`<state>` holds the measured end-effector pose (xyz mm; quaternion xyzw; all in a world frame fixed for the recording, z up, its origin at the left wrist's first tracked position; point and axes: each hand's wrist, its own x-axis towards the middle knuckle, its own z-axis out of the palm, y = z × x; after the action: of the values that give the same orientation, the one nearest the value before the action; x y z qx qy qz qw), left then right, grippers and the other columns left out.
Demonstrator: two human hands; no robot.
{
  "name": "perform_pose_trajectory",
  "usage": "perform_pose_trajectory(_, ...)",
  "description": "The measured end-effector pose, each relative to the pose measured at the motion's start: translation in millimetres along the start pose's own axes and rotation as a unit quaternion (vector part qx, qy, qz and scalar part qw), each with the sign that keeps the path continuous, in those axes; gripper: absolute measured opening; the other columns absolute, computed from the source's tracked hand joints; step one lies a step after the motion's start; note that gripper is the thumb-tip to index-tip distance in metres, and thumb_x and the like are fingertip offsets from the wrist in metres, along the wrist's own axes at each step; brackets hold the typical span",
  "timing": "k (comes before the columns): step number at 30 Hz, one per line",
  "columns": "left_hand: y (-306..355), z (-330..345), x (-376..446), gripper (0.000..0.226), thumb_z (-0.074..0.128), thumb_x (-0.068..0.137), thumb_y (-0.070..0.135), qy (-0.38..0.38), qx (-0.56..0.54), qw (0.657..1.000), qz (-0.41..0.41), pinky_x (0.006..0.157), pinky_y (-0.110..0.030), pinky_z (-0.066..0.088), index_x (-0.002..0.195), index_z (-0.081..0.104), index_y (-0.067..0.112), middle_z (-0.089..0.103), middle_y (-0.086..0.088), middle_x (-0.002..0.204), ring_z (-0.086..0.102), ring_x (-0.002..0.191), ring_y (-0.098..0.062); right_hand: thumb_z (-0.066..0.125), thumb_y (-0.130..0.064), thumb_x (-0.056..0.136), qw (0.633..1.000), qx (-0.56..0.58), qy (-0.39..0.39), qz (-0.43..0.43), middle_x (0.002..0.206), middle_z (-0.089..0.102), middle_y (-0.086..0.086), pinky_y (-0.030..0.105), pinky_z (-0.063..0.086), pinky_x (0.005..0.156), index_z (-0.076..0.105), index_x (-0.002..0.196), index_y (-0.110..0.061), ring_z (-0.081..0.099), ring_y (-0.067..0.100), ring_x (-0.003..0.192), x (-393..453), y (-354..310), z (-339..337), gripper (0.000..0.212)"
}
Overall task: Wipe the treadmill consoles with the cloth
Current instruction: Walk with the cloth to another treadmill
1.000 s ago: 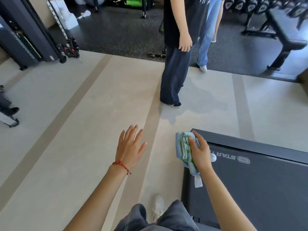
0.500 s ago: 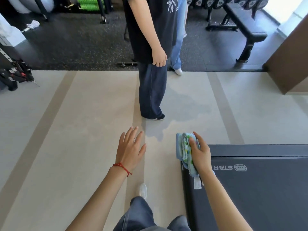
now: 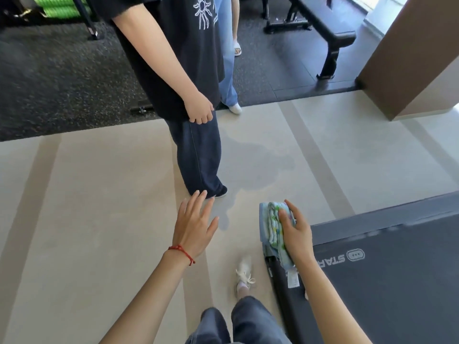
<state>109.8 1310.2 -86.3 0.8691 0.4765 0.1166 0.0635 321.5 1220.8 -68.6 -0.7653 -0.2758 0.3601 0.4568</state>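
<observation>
Legs: the wearer's jeans and 1 white shoe point(image 3: 244, 274) stand on the pale floor point(image 3: 99, 194) just beside the treadmill, so the body is alongside the machine rather than on it.
Right hand: the right hand point(image 3: 295, 234) grips a folded cloth point(image 3: 274, 225), fingers and thumb curled round the bundle; folding likely gives a firm pad for wiping.
Cloth: it is held over the corner of the treadmill point(image 3: 397, 281); whether it touches the grey edge I cannot tell. A tag hangs below the wrist.
Left hand: the left hand point(image 3: 195, 224) is spread flat in the air, holding nothing, well apart from the right, probably for balance.
Consoles: none is in view; only the deck end shows, so the wiping of consoles looks not yet started here.
Bystander: a person in dark trousers point(image 3: 198, 155) stands ahead on the floor.
Far: a black bench point(image 3: 323, 26) sits on the dark mat.
</observation>
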Motion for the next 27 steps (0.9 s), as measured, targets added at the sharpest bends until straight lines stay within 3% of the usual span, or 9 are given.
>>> perform_pose_trajectory(7, 18.4, 24.3, 138.7, 0.048, 0.038, 0.085, 0.033, 0.008, -0.017, 0.999, 0.049, 0.088, -0.055, 0.044, 0.11, 0.064, 0.001, 0.06, -0.021, 0.119, 0.054, 0.113, -0.039, 0.046, -0.032, 0.094, 0.999, 0.025, 0.026, -0.002, 0.13, 0.052, 0.005, 0.039, 0.044, 0.1, 0.045, 0.131, -0.021, 0.051, 0.016, 0.115, 121.3, -29.5, -18.0, 0.039)
perform_pose_trajectory(12, 34.9, 33.7, 228.0, 0.05, 0.038, 0.085, 0.034, -0.001, -0.018, 0.997, 0.08, 0.093, -0.053, 0.042, 0.115, 0.062, 0.001, 0.058, -0.02, 0.123, 0.052, 0.117, -0.037, 0.046, -0.041, 0.092, 0.998, 0.038, 0.052, 0.025, 0.126, 0.053, 0.004, 0.046, 0.046, 0.098, 0.046, 0.128, -0.03, 0.054, 0.019, 0.114, 189.6, -47.5, -40.4, 0.038)
perform_pose_trajectory(14, 40.8, 41.8, 260.1, 0.051, 0.038, 0.085, 0.034, -0.013, -0.02, 0.995, 0.096, 0.094, -0.053, 0.043, 0.116, 0.062, 0.002, 0.057, -0.02, 0.124, 0.052, 0.118, -0.036, 0.045, -0.04, 0.092, 0.996, 0.044, 0.072, 0.033, 0.127, 0.052, 0.002, 0.043, 0.045, 0.098, 0.045, 0.129, -0.03, 0.053, 0.017, 0.114, 211.7, -54.4, -49.2, 0.037)
perform_pose_trajectory(22, 74.6, 86.8, 410.9, 0.05, 0.039, 0.085, 0.034, -0.029, -0.038, 0.971, 0.235, 0.088, -0.055, 0.045, 0.112, 0.064, 0.0, 0.059, -0.022, 0.121, 0.055, 0.113, -0.038, 0.045, -0.038, 0.093, 0.975, 0.079, 0.193, 0.079, 0.126, 0.054, 0.006, 0.043, 0.045, 0.098, 0.047, 0.128, -0.027, 0.054, 0.019, 0.112, 307.2, -67.4, -74.9, 0.037)
perform_pose_trajectory(27, 102.9, 107.3, 522.3, 0.048, 0.04, 0.085, 0.034, -0.03, -0.053, 0.942, 0.33, 0.089, -0.054, 0.046, 0.112, 0.064, 0.001, 0.059, -0.022, 0.12, 0.042, 0.117, -0.032, 0.046, -0.037, 0.093, 0.94, 0.119, 0.297, 0.12, 0.127, 0.052, 0.003, 0.03, 0.041, 0.091, 0.047, 0.13, -0.023, 0.052, 0.017, 0.112, 367.2, -82.8, -90.9, 0.04)
